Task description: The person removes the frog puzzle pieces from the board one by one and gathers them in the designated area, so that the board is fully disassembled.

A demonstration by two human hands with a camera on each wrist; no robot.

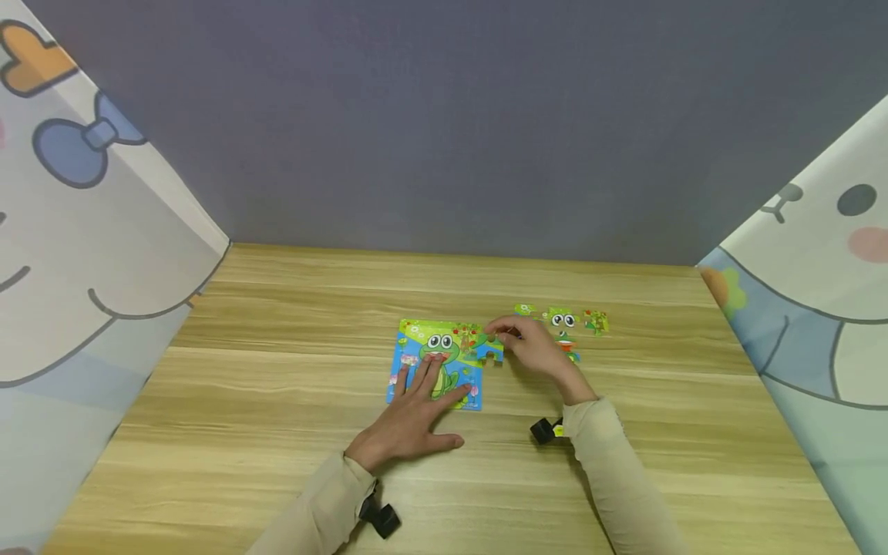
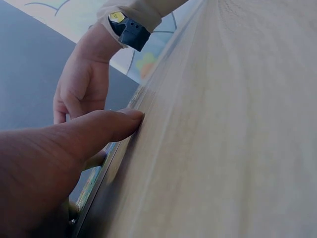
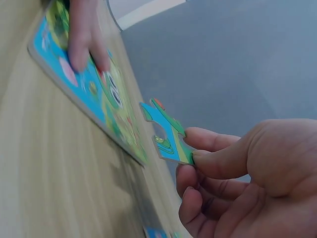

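Observation:
A frog picture puzzle board (image 1: pixel 395 378) lies flat on the wooden table. My left hand (image 1: pixel 409 428) rests on it with fingers spread, the fingertips over the frog's mouth and body. My right hand (image 1: pixel 541 351) pinches a blue and green puzzle piece (image 3: pixel 171 134) between thumb and index finger. That piece is raised just off the board's right edge, with a small green figure and a notch showing. In the left wrist view, my left thumb (image 2: pixel 99 129) reaches over the tabletop and mostly hides the board.
Right of the board lie several loose puzzle pieces: one with frog eyes (image 1: pixel 562 317), one with a red-dotted tree (image 1: pixel 597 321), one with a red mouth (image 1: pixel 566 347). A grey panel (image 1: pixel 444 139) stands behind the table (image 1: pixel 277 308), with cartoon-printed panels at both sides.

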